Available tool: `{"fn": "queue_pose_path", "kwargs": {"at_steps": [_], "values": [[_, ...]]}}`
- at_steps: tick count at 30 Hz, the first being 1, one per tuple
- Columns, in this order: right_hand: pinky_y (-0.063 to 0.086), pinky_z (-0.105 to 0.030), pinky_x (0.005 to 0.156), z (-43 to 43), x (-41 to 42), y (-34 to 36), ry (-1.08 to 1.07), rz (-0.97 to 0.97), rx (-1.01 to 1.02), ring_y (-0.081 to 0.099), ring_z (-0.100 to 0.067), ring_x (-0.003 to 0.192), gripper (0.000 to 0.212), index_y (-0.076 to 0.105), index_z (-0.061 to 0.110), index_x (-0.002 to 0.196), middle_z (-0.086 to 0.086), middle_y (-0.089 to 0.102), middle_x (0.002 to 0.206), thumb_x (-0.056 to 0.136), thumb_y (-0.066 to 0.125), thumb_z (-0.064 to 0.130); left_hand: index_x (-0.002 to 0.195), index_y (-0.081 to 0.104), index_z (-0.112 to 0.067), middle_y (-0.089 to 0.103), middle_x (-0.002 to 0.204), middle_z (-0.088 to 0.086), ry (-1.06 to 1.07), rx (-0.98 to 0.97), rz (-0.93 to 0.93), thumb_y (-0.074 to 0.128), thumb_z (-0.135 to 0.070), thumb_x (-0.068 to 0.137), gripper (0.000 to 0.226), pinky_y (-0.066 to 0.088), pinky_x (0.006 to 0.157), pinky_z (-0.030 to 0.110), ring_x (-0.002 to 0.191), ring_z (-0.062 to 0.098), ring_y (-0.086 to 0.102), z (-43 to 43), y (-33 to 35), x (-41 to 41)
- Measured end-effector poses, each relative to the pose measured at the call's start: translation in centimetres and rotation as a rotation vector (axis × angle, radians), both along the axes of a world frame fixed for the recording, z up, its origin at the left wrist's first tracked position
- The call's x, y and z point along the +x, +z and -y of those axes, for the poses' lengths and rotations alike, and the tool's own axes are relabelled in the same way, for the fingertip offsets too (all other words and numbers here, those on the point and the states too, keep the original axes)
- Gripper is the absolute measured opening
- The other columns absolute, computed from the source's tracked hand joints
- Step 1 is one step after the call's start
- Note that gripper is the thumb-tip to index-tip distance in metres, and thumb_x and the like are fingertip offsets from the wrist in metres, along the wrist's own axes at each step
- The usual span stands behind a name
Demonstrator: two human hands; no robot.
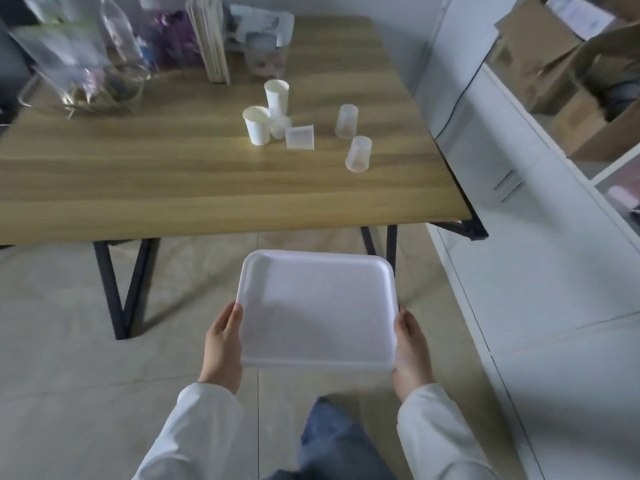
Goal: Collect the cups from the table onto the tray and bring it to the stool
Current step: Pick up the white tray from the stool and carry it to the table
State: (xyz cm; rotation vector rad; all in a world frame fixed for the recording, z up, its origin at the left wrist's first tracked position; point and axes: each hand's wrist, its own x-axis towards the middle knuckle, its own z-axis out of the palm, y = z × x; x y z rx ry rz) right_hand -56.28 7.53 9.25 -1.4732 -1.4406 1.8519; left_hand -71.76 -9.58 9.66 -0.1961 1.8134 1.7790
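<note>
- Near the bottom centre of the view, a white rectangular tray [317, 306] is held level above the tiled floor [69, 341], short of the table's near edge; nothing lies on it
- Left hand [223, 344] grips the tray's left edge; its thumb lies along the rim on top, and the other fingers are tucked under the tray out of sight
- Right hand [412, 348] grips the right edge the same way, thumb on the rim, fingers curled beneath; both hands are closed onto the tray, neither one loose
- Pale sleeves cover both forearms; a blue-trousered leg [332, 441] shows below the tray
- Beyond the tray stands a wooden table [138, 174] on black legs; six cups sit right of its centre
- Two white paper cups stand upright: a taller-looking one [276, 97] farther back, another [257, 125] nearer and to its left
- Between them sits a small translucent cup [281, 126], touching or almost touching both; just to its right a translucent cup [300, 137] lies on its side
- Two more translucent cups stand apart to the right, one farther [346, 121], one nearer [358, 153]; whether they are mouth up or mouth down is unclear
- Along the table's far left sit blurred clear bags [69, 64] and upright flat packs [209, 39]
- On the right are white cabinets [519, 237] with cardboard boxes [554, 64] beyond
</note>
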Motion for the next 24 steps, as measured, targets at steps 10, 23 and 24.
{"fn": "queue_pose_path", "kwargs": {"at_steps": [10, 23, 24], "values": [[0.047, -0.028, 0.060, -6.2, -10.5, 0.5, 0.146, -0.046, -0.029, 0.062, -0.021, 0.081, 0.028, 0.058, 0.019, 0.110, -0.004, 0.065, 0.096, 0.094, 0.037, 0.025, 0.107, 0.064, -0.024, 0.068, 0.098, 0.002, 0.207, 0.010, 0.020, 0.043, -0.025, 0.098, 0.022, 0.048, 0.078, 0.036, 0.089, 0.022, 0.062, -4.0, 1.5, -7.1], [0.045, -0.038, 0.085, -7.8, -27.6, 0.6, 0.151, -0.021, 0.054, 0.059, -0.021, 0.097, 0.024, 0.059, 0.032, 0.100, 0.001, 0.064, 0.108, 0.096, 0.036, 0.027, 0.099, 0.066, -0.029, 0.068, 0.101, 0.005, 0.268, 0.050, 0.014, 0.047, -0.026, 0.096, 0.020, 0.047, 0.081, 0.037, 0.092, 0.024, 0.061, -5.2, 0.9, -23.7], [0.045, -0.040, 0.086, -7.9, -28.9, 0.7, 0.144, -0.013, 0.058, 0.059, -0.022, 0.099, 0.023, 0.058, 0.031, 0.102, -0.002, 0.063, 0.111, 0.096, 0.036, 0.026, 0.097, 0.067, -0.031, 0.069, 0.100, 0.004, 0.268, 0.059, 0.013, 0.047, -0.026, 0.096, 0.020, 0.047, 0.082, 0.039, 0.092, 0.025, 0.062, -5.2, 1.2, -25.1]]}}
